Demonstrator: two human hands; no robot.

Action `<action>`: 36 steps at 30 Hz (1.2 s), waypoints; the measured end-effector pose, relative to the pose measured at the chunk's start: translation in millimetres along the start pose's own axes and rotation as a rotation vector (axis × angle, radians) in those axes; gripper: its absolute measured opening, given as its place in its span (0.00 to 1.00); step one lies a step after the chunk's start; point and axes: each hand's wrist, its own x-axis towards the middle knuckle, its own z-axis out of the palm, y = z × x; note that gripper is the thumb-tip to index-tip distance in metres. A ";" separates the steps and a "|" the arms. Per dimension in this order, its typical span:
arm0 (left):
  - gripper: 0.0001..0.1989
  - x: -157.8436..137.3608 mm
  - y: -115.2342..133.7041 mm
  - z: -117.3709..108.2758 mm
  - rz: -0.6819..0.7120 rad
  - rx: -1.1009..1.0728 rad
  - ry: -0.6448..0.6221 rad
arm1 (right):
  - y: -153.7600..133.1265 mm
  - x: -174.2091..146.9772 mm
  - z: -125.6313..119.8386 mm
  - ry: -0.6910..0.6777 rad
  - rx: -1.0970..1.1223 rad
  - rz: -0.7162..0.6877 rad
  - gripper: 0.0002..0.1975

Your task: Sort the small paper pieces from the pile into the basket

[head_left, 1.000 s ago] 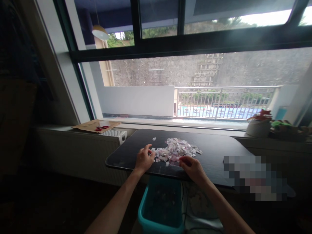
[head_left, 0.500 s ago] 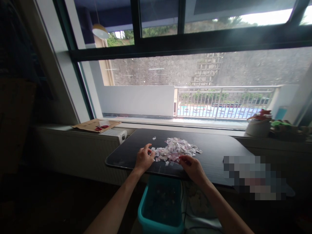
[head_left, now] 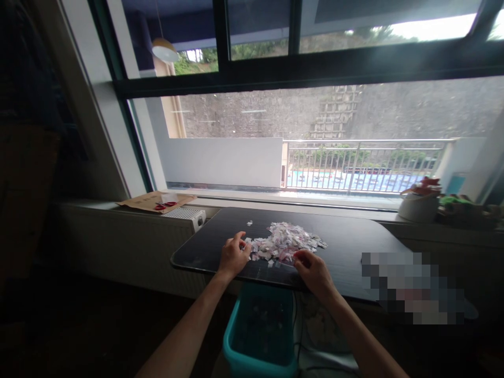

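A loose heap of small torn paper scraps (head_left: pixel 289 239), mostly white with some pinkish bits, lies on the dark tabletop (head_left: pixel 346 236). At the heap's left end is my left hand (head_left: pixel 235 255), its fingers bent and apart, the tips next to the outermost scraps. My right hand (head_left: pixel 313 269) is at the front right edge of the heap with thumb and fingers pinched together. Whatever sits in that pinch is too small to make out. One small scrap (head_left: pixel 249 223) lies apart, behind my left hand.
Below the table's front edge stands a teal bin (head_left: pixel 260 362) with small bits inside. Red-handled scissors (head_left: pixel 165 205) rest on brown paper (head_left: pixel 137 202) at left, by a radiator (head_left: pixel 183 215). A white pot (head_left: pixel 417 206) stands on the sill. Something pixelated (head_left: pixel 409 289) is at right.
My right hand has shifted slightly to the right, away from the heap's front edge, still pinched. My left hand stays in about the same place.
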 end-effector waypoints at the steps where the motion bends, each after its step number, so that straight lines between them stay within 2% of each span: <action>1: 0.18 0.1 -0.2 0.2 -0.001 -0.001 0.000 | 0.0 0.1 -0.2 0.000 -0.016 0.005 0.10; 7: 0.18 0.1 -1.2 1.0 -0.002 -0.009 0.004 | -1.8 -1.3 -2.0 0.016 -0.043 0.010 0.10; 12: 0.18 -0.2 0.7 -0.4 -0.002 0.001 0.004 | -1.9 -1.3 0.1 -0.120 0.054 -0.076 0.10; 17: 0.18 -0.1 1.3 -0.3 0.006 -0.002 0.018 | -2.1 0.4 1.8 -0.151 0.055 -0.080 0.12; 20: 0.18 -0.1 1.4 -0.2 0.001 -0.003 0.018 | -1.7 0.2 1.7 -0.216 0.084 -0.124 0.11; 22: 0.18 -0.3 1.9 -0.5 -0.002 -0.001 0.014 | -0.7 -0.1 1.9 -0.205 0.115 -0.118 0.12; 26: 0.18 -0.9 3.4 -1.5 -0.003 0.005 0.011 | 0.9 -0.4 2.4 -0.093 0.069 -0.069 0.12; 31: 0.18 -1.1 4.7 -2.6 -0.004 0.013 0.006 | -1.4 -1.0 1.6 -0.193 0.073 -0.136 0.10; 36: 0.18 -0.9 4.3 -2.4 -0.002 0.019 0.006 | -2.6 -0.8 2.5 -0.195 0.083 -0.128 0.12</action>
